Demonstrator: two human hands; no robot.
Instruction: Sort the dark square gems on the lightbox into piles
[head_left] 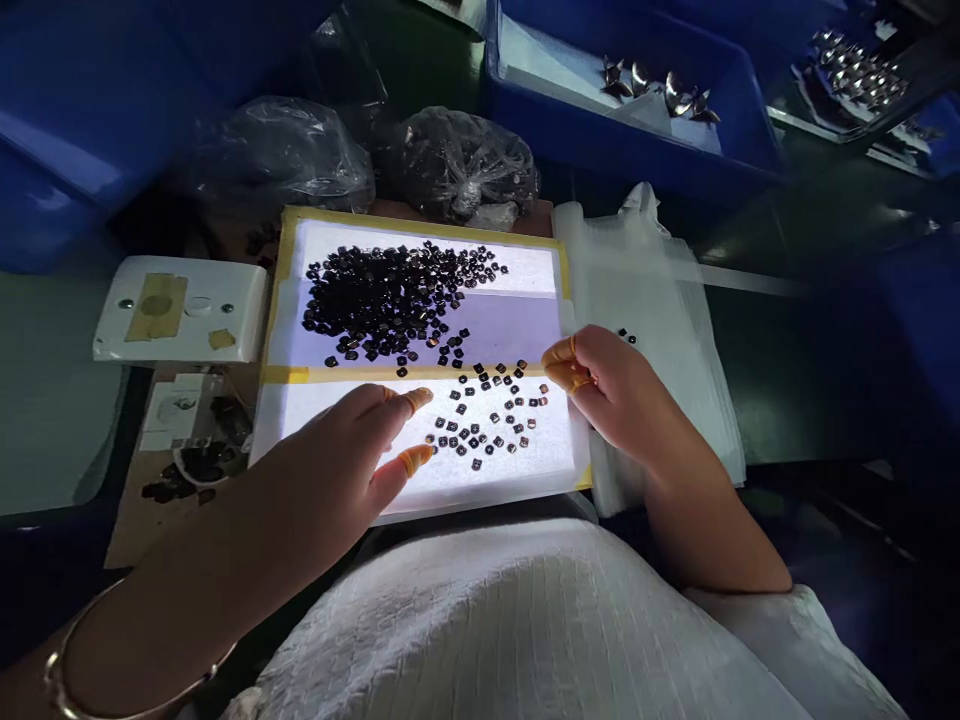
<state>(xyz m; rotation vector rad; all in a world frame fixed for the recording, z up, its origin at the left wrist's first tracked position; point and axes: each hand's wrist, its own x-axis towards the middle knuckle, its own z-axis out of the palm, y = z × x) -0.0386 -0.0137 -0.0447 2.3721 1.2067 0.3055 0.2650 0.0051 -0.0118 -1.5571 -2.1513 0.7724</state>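
A lit white light panel (360, 480) edged with yellow tape lies in front of me. A dense heap of small dark square parts (367, 300) covers its far left, and several more lie loosely spread (474, 432) on the near half. My left hand (382, 430), orange finger cots on its tips, hovers at the left of the spread parts, thumb and fingers apart. One part sits right by its thumb tip. My right hand (592, 375) is at the panel's right edge with its orange-covered fingertips pinched together; whatever is between them is hidden.
Clear plastic bags (469, 165) stand behind the panel. A white switch plate (180, 310) is on the left. Plastic sheets (667, 400) with two small dark parts lie on the right. A blue bin (637, 130) holding shiny metal pieces stands at the back right.
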